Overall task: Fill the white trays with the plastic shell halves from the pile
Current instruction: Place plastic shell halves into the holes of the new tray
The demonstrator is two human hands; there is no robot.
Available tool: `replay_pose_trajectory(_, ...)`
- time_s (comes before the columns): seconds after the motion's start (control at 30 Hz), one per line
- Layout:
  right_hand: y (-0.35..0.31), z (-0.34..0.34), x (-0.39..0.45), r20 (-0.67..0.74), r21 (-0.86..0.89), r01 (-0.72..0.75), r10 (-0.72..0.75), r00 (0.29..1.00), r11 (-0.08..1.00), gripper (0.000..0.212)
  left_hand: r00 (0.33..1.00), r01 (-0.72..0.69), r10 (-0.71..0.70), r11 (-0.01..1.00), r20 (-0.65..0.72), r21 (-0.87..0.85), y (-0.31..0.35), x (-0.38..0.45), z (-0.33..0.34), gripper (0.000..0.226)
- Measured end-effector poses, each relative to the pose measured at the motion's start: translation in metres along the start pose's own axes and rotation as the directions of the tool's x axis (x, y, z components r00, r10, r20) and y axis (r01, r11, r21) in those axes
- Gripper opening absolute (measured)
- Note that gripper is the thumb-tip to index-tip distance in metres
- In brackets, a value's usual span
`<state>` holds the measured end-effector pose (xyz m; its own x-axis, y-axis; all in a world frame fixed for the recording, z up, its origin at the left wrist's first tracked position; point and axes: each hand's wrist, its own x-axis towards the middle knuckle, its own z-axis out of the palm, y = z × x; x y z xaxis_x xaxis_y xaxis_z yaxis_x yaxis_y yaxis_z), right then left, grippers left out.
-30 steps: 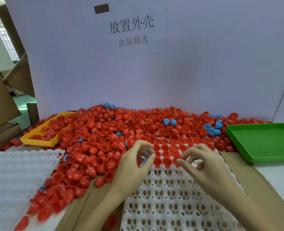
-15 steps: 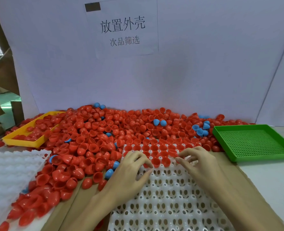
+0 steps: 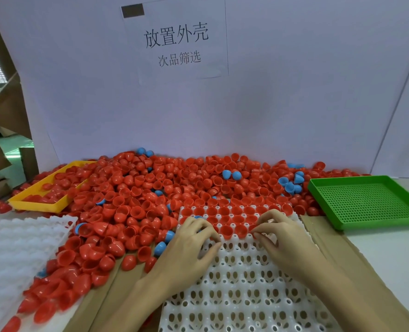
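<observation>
Both hands rest with curled fingers on the white tray in front of the person. The left hand (image 3: 189,245) covers a blue shell half (image 3: 197,218) at the tray's left edge; whether it actually grips it cannot be told. The right hand (image 3: 280,236) pinches its fingertips at the rim of a red shell half (image 3: 253,228) in the third row.

Compared with a second ago, both hands have dropped from a raised position down onto the tray, so shells are probably being seated in their cups rather than fetched. The filling is at an early stage.

Counts: the front white tray (image 3: 246,291) carries about two full rows of red halves along its far edge and a partial third row; all nearer cups are bare. A second white tray (image 3: 14,248) lies to the left, its visible part without seated shells. The pile (image 3: 150,188) behind holds hundreds of red halves, too many to count, and roughly a dozen blue ones. One yellow tray (image 3: 38,204), partly filled with red halves, sits far left; one green perforated tray (image 3: 366,202) sits right.
</observation>
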<state>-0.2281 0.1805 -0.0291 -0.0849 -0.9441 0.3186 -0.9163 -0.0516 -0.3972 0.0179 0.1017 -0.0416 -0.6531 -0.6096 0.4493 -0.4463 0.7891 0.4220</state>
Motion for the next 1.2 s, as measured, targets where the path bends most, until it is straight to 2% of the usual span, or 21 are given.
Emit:
replay_pose_trajectory(0.17,-0.002,0.0,-0.001,0.044,-0.043,-0.001,0.003,0.999,0.999,0.026,1.0,-0.002,0.002,1.0,0.001,0.002,-0.002,-0.001,0.002,0.015)
replay_pose_trajectory(0.33,-0.003,0.001,-0.002,0.021,-0.052,0.018,-0.017,1.0,0.998,0.024,1.0,0.025,-0.025,0.999,-0.003,-0.032,-0.001,-0.001,0.002,0.011)
replay_pose_trajectory(0.43,-0.005,-0.001,-0.002,-0.018,-0.028,0.013,-0.014,1.0,1.0,0.022,0.996,0.082,-0.085,0.987,-0.012,-0.141,0.001,0.001,-0.002,0.005)
replay_pose_trajectory(0.53,-0.005,-0.004,-0.001,-0.056,-0.003,0.004,-0.004,0.998,1.0,0.02,0.981,0.152,-0.183,0.927,-0.061,-0.342,-0.004,0.009,-0.012,0.012)
replay_pose_trajectory(0.6,-0.006,-0.005,-0.002,-0.073,-0.005,0.005,-0.005,0.997,1.0,0.02,0.963,0.189,-0.247,0.903,-0.107,-0.385,-0.015,0.021,-0.019,0.014)
replay_pose_trajectory(0.7,-0.006,-0.005,-0.004,-0.09,-0.013,0.016,-0.017,0.996,1.0,0.02,0.94,0.235,-0.298,0.919,-0.168,-0.318,-0.04,0.048,-0.025,0.016)
replay_pose_trajectory(0.83,-0.006,-0.006,-0.003,-0.099,-0.011,0.024,-0.025,0.995,1.0,0.021,0.939,0.316,-0.323,0.946,-0.117,-0.075,-0.076,0.091,-0.025,0.013)
replay_pose_trajectory(0.97,-0.006,-0.007,-0.003,-0.094,-0.006,0.02,-0.02,0.995,1.0,0.023,0.975,0.221,-0.222,0.96,-0.014,0.169,-0.096,0.125,-0.018,0.027)
replay_pose_trajectory(1.07,-0.006,-0.008,-0.004,-0.084,-0.007,0.015,-0.016,0.996,1.0,0.024,0.987,0.152,-0.16,0.969,0.025,0.193,-0.095,0.142,-0.008,0.03)
replay_pose_trajectory(1.2,-0.007,-0.008,-0.004,-0.07,-0.02,0.014,-0.015,0.997,1.0,0.025,0.989,0.127,-0.137,0.979,0.053,0.157,-0.091,0.154,0.004,0.024)
